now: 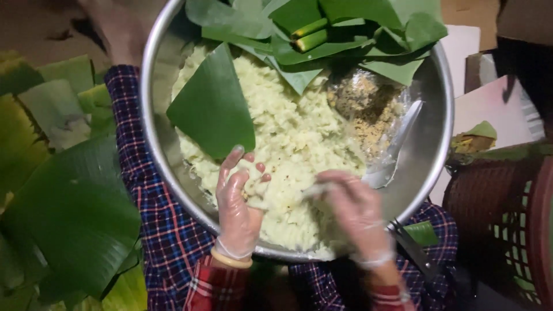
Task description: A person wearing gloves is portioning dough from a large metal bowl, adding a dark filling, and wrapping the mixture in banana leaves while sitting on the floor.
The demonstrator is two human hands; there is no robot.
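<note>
**Both gloved hands in the mash bowl, lump could drop**

Big flat green banana leaves (75,213) at far left. Left hand (237,201) in a clear plastic glove, fingers curled around a small lump of pale yellow mashed filling (253,183) near the front rim of the large round steel bowl (151,115). Lump looks roundish, no clear long axis or pointing. Right hand (360,213) blurred, fingers closed, on what cannot tell. Risk: soft mash sticks to glove, crumbles, or falls over rim
</note>
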